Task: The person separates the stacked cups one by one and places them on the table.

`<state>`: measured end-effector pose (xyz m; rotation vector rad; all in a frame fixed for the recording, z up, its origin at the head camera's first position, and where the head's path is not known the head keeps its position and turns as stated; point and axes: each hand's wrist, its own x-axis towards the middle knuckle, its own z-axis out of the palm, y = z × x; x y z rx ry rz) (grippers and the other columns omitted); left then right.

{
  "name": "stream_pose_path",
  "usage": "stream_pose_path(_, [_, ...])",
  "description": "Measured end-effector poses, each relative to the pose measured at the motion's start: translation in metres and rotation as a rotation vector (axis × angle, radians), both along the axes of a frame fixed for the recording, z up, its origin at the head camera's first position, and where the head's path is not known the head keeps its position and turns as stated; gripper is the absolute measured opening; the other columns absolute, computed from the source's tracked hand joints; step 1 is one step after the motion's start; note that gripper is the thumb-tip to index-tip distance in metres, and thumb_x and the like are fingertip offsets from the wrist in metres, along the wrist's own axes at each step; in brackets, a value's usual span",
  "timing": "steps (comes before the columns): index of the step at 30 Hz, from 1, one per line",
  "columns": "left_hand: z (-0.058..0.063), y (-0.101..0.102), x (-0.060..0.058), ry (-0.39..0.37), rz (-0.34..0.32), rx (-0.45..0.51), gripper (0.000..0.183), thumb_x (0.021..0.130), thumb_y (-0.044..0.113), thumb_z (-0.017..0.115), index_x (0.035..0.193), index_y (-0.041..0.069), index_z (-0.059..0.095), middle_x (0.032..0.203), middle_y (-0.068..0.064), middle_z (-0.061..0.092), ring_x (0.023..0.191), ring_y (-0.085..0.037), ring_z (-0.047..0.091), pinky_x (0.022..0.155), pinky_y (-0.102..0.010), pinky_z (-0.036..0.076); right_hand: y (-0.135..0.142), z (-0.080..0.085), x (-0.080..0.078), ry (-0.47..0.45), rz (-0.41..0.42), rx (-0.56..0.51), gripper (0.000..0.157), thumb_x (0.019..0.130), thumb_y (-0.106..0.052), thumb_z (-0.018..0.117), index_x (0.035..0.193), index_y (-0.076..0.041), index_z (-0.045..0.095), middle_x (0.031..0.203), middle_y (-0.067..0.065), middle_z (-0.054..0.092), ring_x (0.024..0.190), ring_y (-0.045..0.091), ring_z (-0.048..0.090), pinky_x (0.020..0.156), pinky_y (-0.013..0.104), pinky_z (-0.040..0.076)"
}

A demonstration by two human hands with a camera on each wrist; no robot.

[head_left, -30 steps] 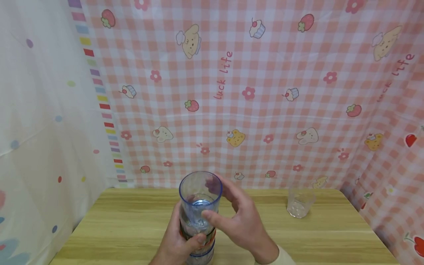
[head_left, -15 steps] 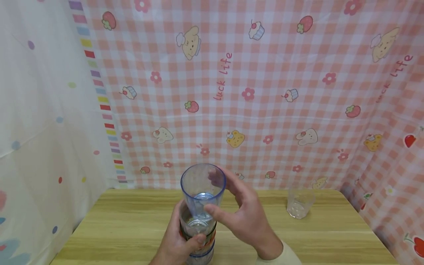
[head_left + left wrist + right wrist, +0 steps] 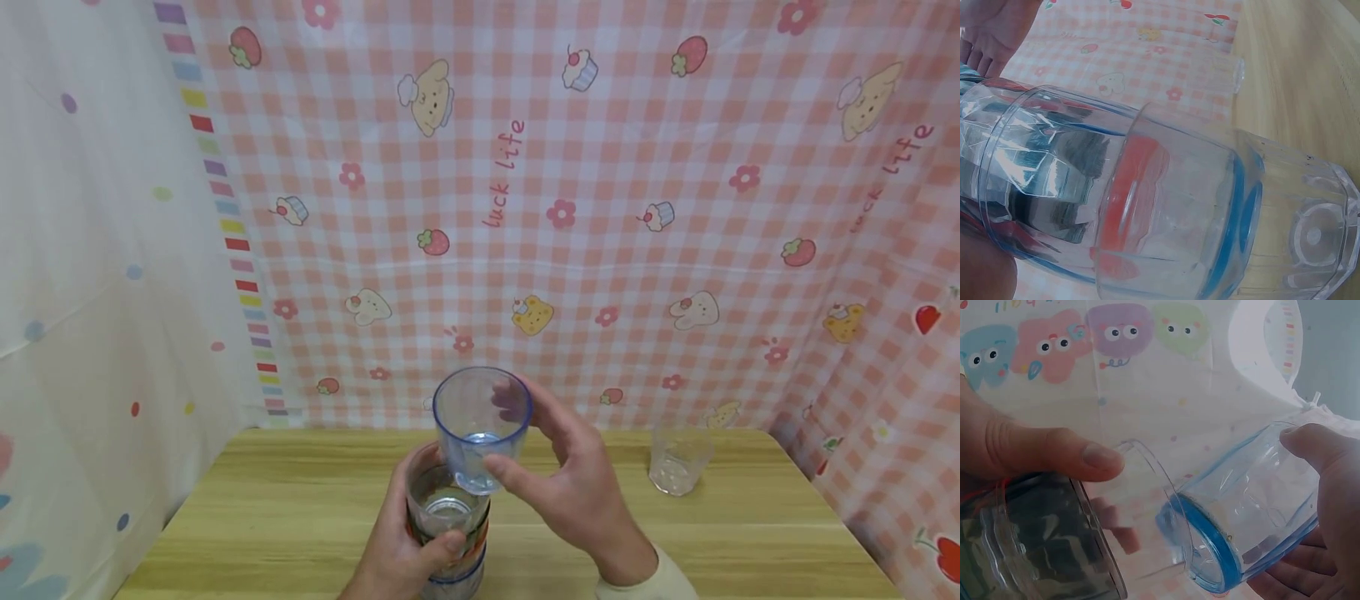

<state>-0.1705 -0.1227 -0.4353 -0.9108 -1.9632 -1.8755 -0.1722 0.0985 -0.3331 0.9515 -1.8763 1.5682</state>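
Note:
My left hand (image 3: 401,529) grips a stack of nested clear cups (image 3: 448,521), its thumb across the front. In the left wrist view, the stacked cups (image 3: 1172,206) show red and blue bands, with a clear faceted cup at the bottom end. My right hand (image 3: 581,487) holds a blue-tinted clear cup (image 3: 465,450) by its side, thumb in front and fingers behind. That cup is tilted just above the stack's mouth, a little to the right. In the right wrist view, the blue cup's thick base (image 3: 1210,534) overlaps the rim of the top clear cup (image 3: 1141,506); contact cannot be told.
A single clear cup (image 3: 678,467) stands at the back right of the wooden table (image 3: 750,533). Behind the table hangs a pink checked cloth (image 3: 622,267), and a white dotted cloth (image 3: 97,333) hangs at the left.
The blue-tinted cup has come up out of the stack and moved right in my right hand, baring the clear cup beneath. My left hand and the stack have stayed put.

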Motion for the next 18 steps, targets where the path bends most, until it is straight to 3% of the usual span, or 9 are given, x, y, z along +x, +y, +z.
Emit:
stream_pose_path(6, [-0.007,0.000,-0.004,0.012,0.023,0.002,0.078,0.101,0.035,0.078,0.161,0.008,0.036,0.149,-0.016,0.053,0.129,-0.013,0.061,0.111,-0.023,0.051,0.008,-0.004,-0.002,-0.009,-0.024,-0.018,0.075,0.083,0.012,0.084,0.152,0.001,0.056,0.141,0.020,0.070,0.128,0.017,0.070,0.112,0.026,0.054])
stream_pose_path(11, [-0.004,-0.001,-0.002,-0.007,0.017,0.008,0.078,0.099,0.028,0.079,0.161,0.010,0.036,0.150,-0.013,0.053,0.130,-0.012,0.061,0.112,-0.024,0.051,0.015,-0.006,-0.003,-0.021,-0.067,-0.011,0.073,0.084,0.011,0.083,0.152,-0.001,0.057,0.140,0.017,0.070,0.127,0.016,0.070,0.114,0.024,0.052])
stream_pose_path(18, [-0.001,0.001,-0.001,0.042,-0.007,0.017,0.075,0.101,0.025,0.077,0.161,0.007,0.035,0.149,-0.006,0.055,0.132,-0.011,0.059,0.114,-0.022,0.048,0.022,-0.007,-0.003,-0.024,-0.058,-0.039,0.072,0.084,0.015,0.081,0.150,0.001,0.057,0.138,0.022,0.070,0.126,0.013,0.070,0.111,0.023,0.054])
